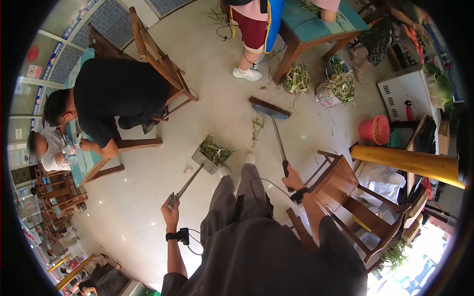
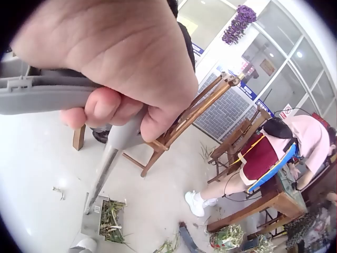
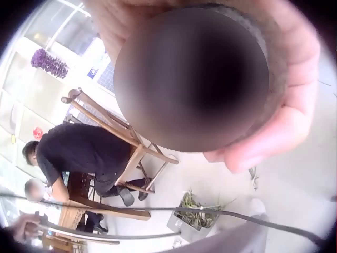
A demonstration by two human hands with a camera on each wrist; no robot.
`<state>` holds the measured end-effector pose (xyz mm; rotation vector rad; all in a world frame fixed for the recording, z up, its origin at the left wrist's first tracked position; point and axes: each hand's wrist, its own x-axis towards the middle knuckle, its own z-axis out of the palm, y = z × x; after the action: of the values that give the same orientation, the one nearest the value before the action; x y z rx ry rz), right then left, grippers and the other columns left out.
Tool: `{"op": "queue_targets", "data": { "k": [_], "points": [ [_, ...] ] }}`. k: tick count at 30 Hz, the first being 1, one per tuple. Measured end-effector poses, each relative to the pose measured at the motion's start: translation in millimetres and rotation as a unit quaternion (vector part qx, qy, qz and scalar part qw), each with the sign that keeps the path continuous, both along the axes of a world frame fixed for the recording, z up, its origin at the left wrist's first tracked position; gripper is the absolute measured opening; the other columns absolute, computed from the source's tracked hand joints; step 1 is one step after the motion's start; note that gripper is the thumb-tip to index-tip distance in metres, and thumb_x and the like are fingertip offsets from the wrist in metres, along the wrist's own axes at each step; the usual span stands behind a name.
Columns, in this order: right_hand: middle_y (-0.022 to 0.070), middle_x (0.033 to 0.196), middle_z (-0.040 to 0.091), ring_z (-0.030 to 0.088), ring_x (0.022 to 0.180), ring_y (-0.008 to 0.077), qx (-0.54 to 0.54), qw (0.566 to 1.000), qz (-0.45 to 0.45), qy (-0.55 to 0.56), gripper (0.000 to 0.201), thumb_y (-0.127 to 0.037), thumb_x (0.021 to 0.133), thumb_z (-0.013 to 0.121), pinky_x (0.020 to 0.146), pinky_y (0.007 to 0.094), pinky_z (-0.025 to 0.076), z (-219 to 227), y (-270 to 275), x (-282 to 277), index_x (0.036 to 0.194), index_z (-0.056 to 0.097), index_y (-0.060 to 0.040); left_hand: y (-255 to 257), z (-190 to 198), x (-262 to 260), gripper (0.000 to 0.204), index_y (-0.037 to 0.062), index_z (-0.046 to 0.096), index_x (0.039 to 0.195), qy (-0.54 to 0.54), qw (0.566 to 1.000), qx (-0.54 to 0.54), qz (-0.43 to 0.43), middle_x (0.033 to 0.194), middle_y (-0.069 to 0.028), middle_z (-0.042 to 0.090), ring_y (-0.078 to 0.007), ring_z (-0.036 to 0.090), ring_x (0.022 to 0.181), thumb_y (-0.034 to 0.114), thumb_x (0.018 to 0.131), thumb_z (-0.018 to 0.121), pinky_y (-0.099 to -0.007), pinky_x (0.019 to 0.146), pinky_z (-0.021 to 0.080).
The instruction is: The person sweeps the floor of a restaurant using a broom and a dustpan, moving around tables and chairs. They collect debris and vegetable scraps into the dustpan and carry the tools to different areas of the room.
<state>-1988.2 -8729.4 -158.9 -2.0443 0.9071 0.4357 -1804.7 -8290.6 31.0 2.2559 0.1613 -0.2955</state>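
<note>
My left hand (image 1: 170, 213) grips the grey handle of a long-handled dustpan (image 1: 201, 159), its fingers curled round it in the left wrist view. Green and dry plant scraps (image 1: 215, 151) are heaped in the pan, which rests on the floor just ahead of my feet. With my right hand (image 1: 294, 178) I hold a broom (image 1: 279, 138) near the top of its handle. The broom's wide dark head (image 1: 270, 108) lies on the floor, farther out than the pan. Between broom head and pan is a small strip of loose scraps (image 1: 257, 128).
A person in black (image 1: 118, 93) sits on a wooden chair at the left table. Another person stands by the far table (image 1: 316, 22). Leaf-filled containers (image 1: 335, 89) stand beside that table. A wooden chair (image 1: 340, 192) is close on my right, with a red bucket (image 1: 374, 130) beyond.
</note>
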Motion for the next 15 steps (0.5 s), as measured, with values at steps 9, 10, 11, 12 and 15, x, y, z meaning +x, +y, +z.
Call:
{"op": "queue_targets", "data": {
  "k": [9,10,11,12,15],
  "points": [
    [0.0125,0.063,0.057,0.058,0.048,0.0212,0.197,0.972,-0.114,0.06,0.056,-0.007,0.063,0.056,0.045,0.0321,0.047,132.6,14.5,-33.9,0.118,0.047,-0.0017,-1.8,-29.2,47.1,0.034,0.0022,0.061,0.1,0.017,0.984,0.081,-0.155,0.071,-0.0185,0.061,-0.0335,0.06,0.069,0.017,0.07,0.06,-0.0385,0.062,0.047],
    [0.003,0.054,0.05,0.049,0.038,0.0107,0.201,0.967,-0.149,0.035,0.052,-0.005,0.064,0.057,0.036,0.0256,0.04,139.1,16.8,-36.6,0.116,0.052,-0.0046,-11.2,-21.2,54.3,0.036,0.0053,0.06,0.103,0.043,0.976,0.106,-0.183,0.075,-0.0211,0.061,-0.0395,0.059,0.073,0.019,0.07,0.06,-0.0423,0.064,0.047],
    [0.003,0.054,0.05,0.049,0.038,0.0107,0.196,0.969,-0.144,0.035,0.052,-0.005,0.064,0.057,0.036,0.0256,0.04,147.4,22.9,-32.5,0.116,0.052,-0.0046,-16.1,-20.3,61.3,0.036,0.0053,0.06,0.103,0.043,0.978,0.101,-0.178,0.075,-0.0211,0.061,-0.0395,0.059,0.073,0.019,0.07,0.06,-0.0423,0.064,0.047],
    [0.003,0.055,0.05,0.048,0.038,0.0108,0.213,0.962,-0.17,0.027,0.046,-0.005,0.066,0.056,0.035,0.0248,0.04,159.4,32.0,-33.0,0.112,0.052,-0.0037,-19.2,-19.0,64.5,0.036,0.0078,0.06,0.104,0.026,0.967,0.131,-0.217,0.075,-0.0212,0.061,-0.0398,0.058,0.073,0.021,0.07,0.06,-0.0436,0.065,0.047],
    [0.0033,0.057,0.051,0.048,0.04,0.011,0.226,0.95,-0.216,0.025,0.042,-0.004,0.068,0.055,0.036,0.0241,0.04,184.0,56.5,-34.2,0.109,0.051,-0.0033,-22.9,-20.0,73.1,0.036,0.0105,0.059,0.104,0.006,0.946,0.171,-0.276,0.077,-0.021,0.061,-0.0393,0.058,0.074,0.024,0.071,0.059,-0.0459,0.067,0.048]
  ]
}}
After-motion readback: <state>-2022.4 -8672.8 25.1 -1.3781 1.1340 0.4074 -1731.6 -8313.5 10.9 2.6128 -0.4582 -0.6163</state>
